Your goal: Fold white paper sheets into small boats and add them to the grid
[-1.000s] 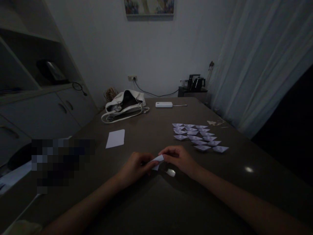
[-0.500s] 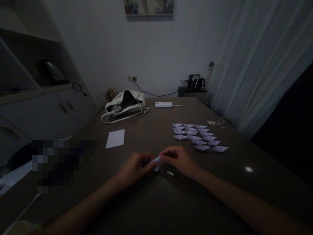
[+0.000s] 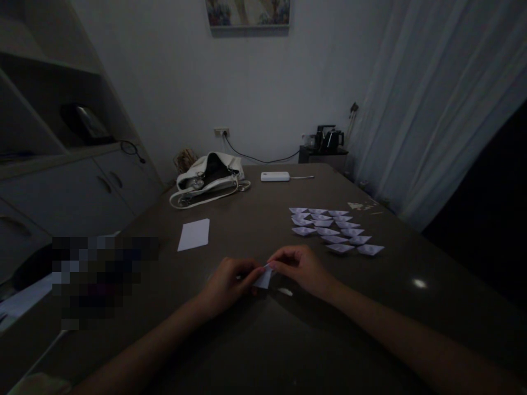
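Observation:
A small piece of folded white paper (image 3: 263, 280) is held between both hands just above the dark table. My left hand (image 3: 230, 281) pinches it from the left, thumb on the near face, its other fingers mostly behind the sheet. From the right, my right hand (image 3: 302, 267) grips the upper right corner between thumb and forefinger. Beyond my right hand stand several white paper boats (image 3: 328, 232) in uneven rows. Left of centre lies a stack of white paper sheets (image 3: 194, 235).
At the far left of the table (image 3: 247, 351) sits a white handbag (image 3: 211, 178). A white power bank (image 3: 275, 176) with a short cable lies at the back. Paper scraps (image 3: 361, 206) are near the right edge. A blurred patch (image 3: 102, 280) covers things at left.
The folded paper has tilted in my fingers, so more of its lower flap faces me and its upper fold looks narrower. Both hands stay nearly in place.

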Motion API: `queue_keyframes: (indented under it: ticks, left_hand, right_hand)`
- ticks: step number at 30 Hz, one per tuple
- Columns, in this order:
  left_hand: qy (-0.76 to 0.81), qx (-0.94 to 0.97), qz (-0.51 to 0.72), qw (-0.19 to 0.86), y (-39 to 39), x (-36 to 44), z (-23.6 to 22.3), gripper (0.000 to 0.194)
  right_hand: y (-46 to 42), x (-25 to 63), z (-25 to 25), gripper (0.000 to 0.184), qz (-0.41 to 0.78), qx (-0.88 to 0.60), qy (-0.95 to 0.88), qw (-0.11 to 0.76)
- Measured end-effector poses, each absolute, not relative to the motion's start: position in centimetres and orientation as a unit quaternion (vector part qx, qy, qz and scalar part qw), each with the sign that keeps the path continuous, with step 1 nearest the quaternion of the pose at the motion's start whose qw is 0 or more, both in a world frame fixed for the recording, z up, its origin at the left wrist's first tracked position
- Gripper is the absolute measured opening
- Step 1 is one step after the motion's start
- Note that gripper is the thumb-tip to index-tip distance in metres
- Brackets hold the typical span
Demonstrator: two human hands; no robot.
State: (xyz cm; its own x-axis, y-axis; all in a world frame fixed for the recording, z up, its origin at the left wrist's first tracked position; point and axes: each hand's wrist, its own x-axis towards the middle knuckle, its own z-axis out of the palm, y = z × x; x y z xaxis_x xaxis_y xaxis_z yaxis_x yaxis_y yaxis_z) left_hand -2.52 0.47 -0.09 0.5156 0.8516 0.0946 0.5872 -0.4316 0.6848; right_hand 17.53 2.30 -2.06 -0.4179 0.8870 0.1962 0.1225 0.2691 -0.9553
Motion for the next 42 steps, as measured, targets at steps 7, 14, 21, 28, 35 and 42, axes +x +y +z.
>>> queue_keyframes:
  ticks: [7,14,21,28,35,42]
  left_hand:
    - [0.426,0.829,0.216,0.291,0.3,-2.49,-0.48,0.033]
    - [0.415,0.84,0.214,0.276,0.36,-2.39,-0.67,0.031]
    - [0.422,0.839,0.216,0.267,0.43,-2.5,-0.56,0.029]
    - [0.431,0.839,0.223,0.245,0.53,-2.67,-0.7,0.03]
    - [0.442,0.83,0.222,0.257,0.58,-2.44,-0.47,0.032]
    - [0.449,0.822,0.223,0.271,0.57,-2.58,-0.28,0.034]
  right_hand:
    - [1.89,17.22,-2.32,0.016,0.498,-0.376,-0.684,0.378]
    - [1.94,16.99,-2.49,0.015,0.501,-0.383,-0.684,0.367]
    - [2.11,17.0,-2.57,0.016,0.516,-0.379,-0.67,0.376]
    - [2.33,16.98,-2.81,0.016,0.529,-0.391,-0.649,0.383]
    - [2.14,16.98,-2.45,0.014,0.516,-0.388,-0.661,0.383]
    - [2.52,17.3,-2.43,0.015,0.49,-0.391,-0.668,0.402]
